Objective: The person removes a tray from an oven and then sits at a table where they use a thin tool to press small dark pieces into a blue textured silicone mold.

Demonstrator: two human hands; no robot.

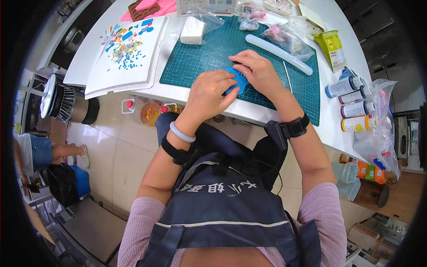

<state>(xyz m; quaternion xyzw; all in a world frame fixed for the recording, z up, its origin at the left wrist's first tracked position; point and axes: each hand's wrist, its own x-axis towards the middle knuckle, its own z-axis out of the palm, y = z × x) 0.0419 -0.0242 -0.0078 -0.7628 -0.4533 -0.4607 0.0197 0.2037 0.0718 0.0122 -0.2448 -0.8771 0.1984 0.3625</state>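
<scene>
A flat blue sheet of soft-looking, fondant-like material point(240, 81) lies on the green cutting mat point(191, 62) near the table's front edge. A row of small dark marks or holes shows on it. My left hand point(212, 89) has its fingers curled over the sheet's left side, with the thumb at its near edge. Bent over the sheet's right side, my right hand point(258, 72) pinches its fingers together. Something small and dark shows at its fingertips, too hidden to name. A translucent rolling pin point(278, 54) and a thin white stick point(288, 76) lie to the right.
On the left, a white board point(104, 82) carries several coloured cut-out pieces and small dots. A wrapped white block point(193, 31) sits at the mat's far edge. Several small bottles point(357, 109) and a green pouch point(330, 50) stand on the right. A person's leg point(66, 151) shows far left.
</scene>
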